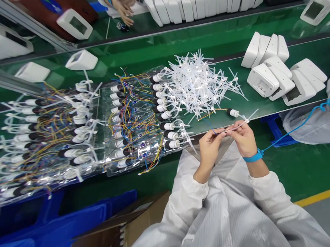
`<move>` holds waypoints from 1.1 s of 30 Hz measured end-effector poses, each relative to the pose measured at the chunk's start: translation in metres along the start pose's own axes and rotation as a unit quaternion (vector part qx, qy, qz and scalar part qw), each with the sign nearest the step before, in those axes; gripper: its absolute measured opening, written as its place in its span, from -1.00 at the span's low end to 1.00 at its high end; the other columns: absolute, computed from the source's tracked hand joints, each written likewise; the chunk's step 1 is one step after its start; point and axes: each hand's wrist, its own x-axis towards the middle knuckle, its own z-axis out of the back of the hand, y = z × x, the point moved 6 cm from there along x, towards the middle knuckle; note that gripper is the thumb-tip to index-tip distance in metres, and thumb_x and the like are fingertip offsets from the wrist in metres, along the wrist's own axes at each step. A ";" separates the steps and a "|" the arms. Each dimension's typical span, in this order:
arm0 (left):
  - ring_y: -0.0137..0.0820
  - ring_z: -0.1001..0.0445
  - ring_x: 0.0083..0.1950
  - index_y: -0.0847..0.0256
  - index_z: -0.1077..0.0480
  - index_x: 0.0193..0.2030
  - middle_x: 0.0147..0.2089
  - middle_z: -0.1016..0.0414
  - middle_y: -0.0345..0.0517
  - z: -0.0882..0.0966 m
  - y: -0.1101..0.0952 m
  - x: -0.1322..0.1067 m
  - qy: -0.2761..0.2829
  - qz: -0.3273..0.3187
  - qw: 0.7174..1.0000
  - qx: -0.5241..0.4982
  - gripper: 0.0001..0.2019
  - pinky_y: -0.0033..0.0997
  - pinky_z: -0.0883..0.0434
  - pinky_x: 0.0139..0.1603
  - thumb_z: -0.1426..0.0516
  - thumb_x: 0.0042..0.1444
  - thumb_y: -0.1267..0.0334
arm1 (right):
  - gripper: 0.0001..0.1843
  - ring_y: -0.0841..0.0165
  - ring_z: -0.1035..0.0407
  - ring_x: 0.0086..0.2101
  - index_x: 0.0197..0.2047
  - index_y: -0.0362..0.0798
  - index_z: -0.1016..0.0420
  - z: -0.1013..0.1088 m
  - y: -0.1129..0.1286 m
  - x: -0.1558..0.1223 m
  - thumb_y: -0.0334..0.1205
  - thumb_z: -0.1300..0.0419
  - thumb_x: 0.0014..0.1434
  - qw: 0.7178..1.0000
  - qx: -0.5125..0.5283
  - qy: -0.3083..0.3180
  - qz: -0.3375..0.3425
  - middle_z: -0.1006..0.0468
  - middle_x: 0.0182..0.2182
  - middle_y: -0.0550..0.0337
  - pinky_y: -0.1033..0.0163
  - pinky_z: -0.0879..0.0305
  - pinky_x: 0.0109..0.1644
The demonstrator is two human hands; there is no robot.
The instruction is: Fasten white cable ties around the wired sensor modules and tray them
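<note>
Left hand (pixel 209 147) and right hand (pixel 243 136) near-touching, both pinching a thin strand (pixel 223 131); black-and-white cylinder (pixel 233 113) just beyond right hand, over tabletop (pixel 260 104), can't tell if resting; white tube pile (pixel 198 84) beyond hands; rows of wired cylinders (pixel 169 126) left of them; white housings (pixel 263 81) beyond, to their right.

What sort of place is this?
Probably an electronics assembly line: white plastic housings sit on a green bench, black-and-white cylinders with thin multicoloured wires lie in rows on clear plastic trays, and there's a blue corded wristband, perhaps anti-static.
</note>
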 end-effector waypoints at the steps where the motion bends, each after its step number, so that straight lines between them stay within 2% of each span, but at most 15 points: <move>1: -0.18 -0.76 -0.05 0.17 -0.75 -0.18 -0.12 -0.82 0.01 0.000 0.002 0.000 -0.006 0.003 1.000 -0.007 -0.81 -0.13 -0.67 0.12 -0.50 0.14 0.15 | -0.48 0.27 -0.66 -0.23 -0.17 0.11 -0.45 -0.001 0.000 0.000 -0.09 -0.70 0.04 1.000 -0.001 -0.001 0.000 -0.77 -0.28 0.26 0.11 -0.62 0.01; 6: -0.20 -0.75 -0.06 0.17 -0.75 -0.16 -0.12 -0.81 -0.02 0.000 0.005 0.000 -0.017 0.016 0.999 -0.025 -0.79 -0.14 -0.66 0.13 -0.52 0.13 0.14 | -0.47 0.24 -0.67 -0.21 -0.15 0.12 -0.43 -0.002 0.003 -0.001 -0.06 -0.69 0.06 1.000 -0.028 -0.004 0.002 -0.76 -0.26 0.24 0.08 -0.63 0.05; 12: -0.15 -0.75 -0.04 0.15 -0.76 -0.20 -0.13 -0.82 -0.01 0.000 -0.007 0.000 -0.003 -0.008 1.000 0.006 -0.83 -0.11 -0.65 0.15 -0.52 0.14 0.15 | -0.47 0.20 -0.69 -0.20 -0.18 0.12 -0.44 -0.001 0.009 -0.002 -0.02 -0.70 0.05 0.999 -0.051 0.000 0.009 -0.79 -0.25 0.20 0.05 -0.65 0.04; 19: -0.17 -0.75 -0.05 0.09 -0.77 -0.23 -0.15 -0.81 -0.05 -0.003 -0.016 0.003 0.017 -0.048 0.997 0.058 -0.95 -0.18 -0.63 0.10 -0.47 0.20 0.23 | -0.51 0.15 -0.73 -0.17 -0.10 0.09 -0.62 0.001 0.012 0.004 0.01 -0.71 0.04 0.997 -0.079 0.010 0.016 -0.82 -0.27 0.17 0.04 -0.66 0.04; 23: -0.17 -0.74 -0.03 0.12 -0.77 -0.18 -0.13 -0.80 -0.02 -0.002 -0.014 0.012 0.032 -0.023 0.998 0.044 -0.89 -0.14 -0.63 0.15 -0.48 0.18 0.19 | -0.54 0.16 -0.72 -0.17 -0.05 0.08 -0.72 0.004 0.006 0.012 0.01 -0.70 0.06 0.996 -0.082 0.020 0.012 -0.82 -0.24 0.15 0.05 -0.67 0.02; 27: -0.15 -0.73 0.07 0.14 -0.76 -0.16 -0.03 -0.80 0.00 0.000 -0.014 0.016 0.035 -0.003 0.999 0.015 -0.84 -0.09 -0.61 0.27 -0.50 0.14 0.19 | -0.71 0.18 -0.68 -0.16 -0.17 0.08 -0.80 0.006 0.006 0.017 0.02 -0.66 0.14 0.992 -0.112 0.039 0.036 -0.80 -0.20 0.15 0.05 -0.68 0.02; 33: -0.15 -0.73 0.01 0.15 -0.76 -0.15 -0.08 -0.80 -0.01 0.000 -0.007 0.017 0.033 0.036 0.999 0.014 -0.82 -0.08 -0.64 0.21 -0.50 0.13 0.19 | -0.75 0.19 -0.67 -0.22 -0.22 0.10 -0.83 0.001 0.012 0.013 0.06 -0.62 0.19 0.991 -0.113 0.054 0.038 -0.78 -0.25 0.16 0.04 -0.71 -0.02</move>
